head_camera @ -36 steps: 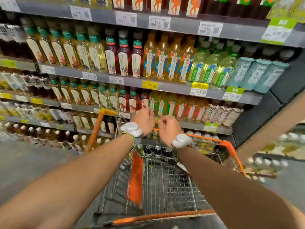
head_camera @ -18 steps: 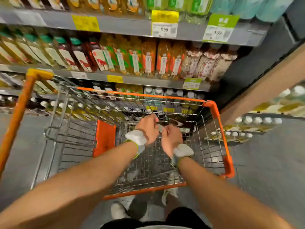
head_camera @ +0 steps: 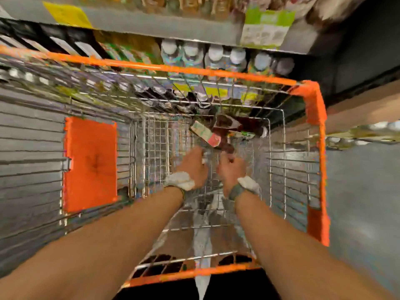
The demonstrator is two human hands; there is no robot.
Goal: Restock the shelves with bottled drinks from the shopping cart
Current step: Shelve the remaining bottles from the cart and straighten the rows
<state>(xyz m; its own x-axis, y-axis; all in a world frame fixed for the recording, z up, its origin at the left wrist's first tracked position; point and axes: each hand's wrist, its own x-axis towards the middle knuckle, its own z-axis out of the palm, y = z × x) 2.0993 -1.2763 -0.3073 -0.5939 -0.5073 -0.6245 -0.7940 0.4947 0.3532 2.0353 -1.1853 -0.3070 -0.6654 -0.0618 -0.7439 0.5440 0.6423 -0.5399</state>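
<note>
I look down into an orange-rimmed wire shopping cart (head_camera: 313, 100). On its floor at the far end lie a dark red bottle with a white and green label (head_camera: 205, 134) and another dark bottle (head_camera: 249, 126). Both my arms reach deep into the basket. My left hand (head_camera: 192, 167) is just short of the labelled bottle, fingers curled downward. My right hand (head_camera: 231, 169) meets the near end of that bottle. Motion blur hides whether either hand grips anything. The shelf (head_camera: 173, 24) above the cart's far rim holds white-capped bottles (head_camera: 214, 55).
An orange child-seat flap (head_camera: 91, 163) hangs on the cart's left wall. The shelf edge carries yellow and green price tags (head_camera: 266, 29). Grey floor (head_camera: 363, 191) lies to the right of the cart, and another low row of bottles (head_camera: 363, 131) shows at the right edge.
My view has tipped from the shelves down into the cart. Both hands have dropped from rim height to the cart floor, close to the bottles.
</note>
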